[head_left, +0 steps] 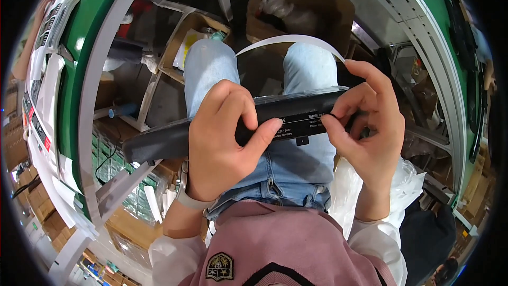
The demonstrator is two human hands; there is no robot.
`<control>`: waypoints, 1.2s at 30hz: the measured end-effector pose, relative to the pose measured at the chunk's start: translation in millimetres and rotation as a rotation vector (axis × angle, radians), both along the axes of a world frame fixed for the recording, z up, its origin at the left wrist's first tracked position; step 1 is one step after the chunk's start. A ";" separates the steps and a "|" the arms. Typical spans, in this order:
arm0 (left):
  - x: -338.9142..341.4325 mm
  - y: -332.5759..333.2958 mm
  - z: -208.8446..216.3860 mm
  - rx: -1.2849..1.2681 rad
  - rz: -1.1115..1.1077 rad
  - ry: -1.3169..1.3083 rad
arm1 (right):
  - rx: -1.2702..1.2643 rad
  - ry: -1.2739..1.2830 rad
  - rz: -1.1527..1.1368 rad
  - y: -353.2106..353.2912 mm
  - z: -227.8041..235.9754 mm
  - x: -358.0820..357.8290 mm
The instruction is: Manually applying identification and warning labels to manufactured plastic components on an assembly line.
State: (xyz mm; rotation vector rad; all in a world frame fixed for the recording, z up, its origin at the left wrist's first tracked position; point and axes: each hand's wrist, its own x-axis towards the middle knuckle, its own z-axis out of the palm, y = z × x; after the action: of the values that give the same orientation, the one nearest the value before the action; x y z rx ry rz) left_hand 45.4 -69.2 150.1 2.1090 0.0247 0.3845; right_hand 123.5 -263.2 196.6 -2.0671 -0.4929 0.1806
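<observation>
A long black device (159,140) lies slantwise across my lap, with clear plastic film along its far edge. My left hand (222,132) is wrapped round its middle, the thumb pressing beside a black label (299,128) with white print. My right hand (370,122) is closed at the device's right end, its thumb and a bent finger pinching the label's right edge. A thin white strip (288,38) arches over my knees, its right end at my raised right index finger. Whether that finger grips the strip is unclear. The device's underside is hidden.
Beyond my knees stands a cardboard box (301,0) with clear plastic inside. A smaller open box (198,24) is left of it. Green-edged tables with pale frames (100,74) curve along both sides. White plastic bags (405,185) lie beside my right hip.
</observation>
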 end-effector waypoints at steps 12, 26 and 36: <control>-0.2 1.8 -3.1 -0.054 0.007 0.014 | -0.019 0.010 0.012 1.1 -2.1 0.8; -3.0 -1.1 -4.6 -0.046 0.008 -0.018 | -0.048 -0.132 0.098 -1.0 -8.3 1.6; 2.8 3.7 2.5 0.011 0.046 -0.002 | -0.229 -0.504 -0.088 11.9 -8.3 12.1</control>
State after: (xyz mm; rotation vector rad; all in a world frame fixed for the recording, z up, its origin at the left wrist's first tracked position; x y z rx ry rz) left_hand 48.3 -65.4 152.6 2.1215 0.0702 0.4150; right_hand 135.6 -251.3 188.3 -2.3564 -0.7072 -0.3620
